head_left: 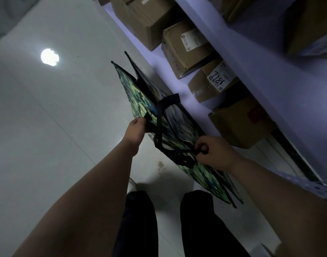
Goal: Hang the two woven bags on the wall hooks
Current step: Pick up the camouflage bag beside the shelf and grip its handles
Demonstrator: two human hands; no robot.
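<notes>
Both hands grip the bags: left hand pinching the bags' edge, right hand holding a strap. Best separate one strap loop first.

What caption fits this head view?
Both hands hold camouflage woven bags beside shelved cardboard boxes.

a stockroom or parcel storage space

the right half of the frame is filled by a pale shelving unit with sealed cardboard boxes packed side by side on its shelves. several carry printed shipping labels, one with handwritten digits, and one box at centre right bears a red mark. the left side shows a bare, glossy tiled floor with a ceiling lamp's reflection at upper left. the light is dim.
</notes>
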